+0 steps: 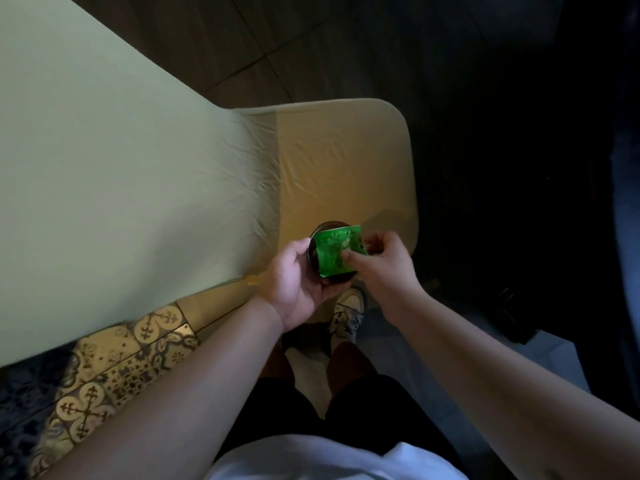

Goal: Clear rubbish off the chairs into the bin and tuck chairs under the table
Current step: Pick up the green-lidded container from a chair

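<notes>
**Both hands holding rubbish above the chair seat**

The left hand (298,275) is cupping a small round dark container (320,237) from below, its fingers curling round the underside and the thumb lying along the near rim, so this grip is closed on the container. The right hand (382,258) is pinching a flat green foil wrapper (337,249) between thumb and fingertips; the wrapper is lying across the container's top, just left of that grip. Both things are being held over the near edge of the tan cloth-covered chair seat (346,161), which is stretching away beyond the two grips. To the left of the left grip, a pale green cloth-covered tabletop (104,168) is overlapping the seat's side. Below the hands, a light sneaker (348,313) is standing on the floor, with patterned floor tiles (104,375) nearer the left forearm.
</notes>
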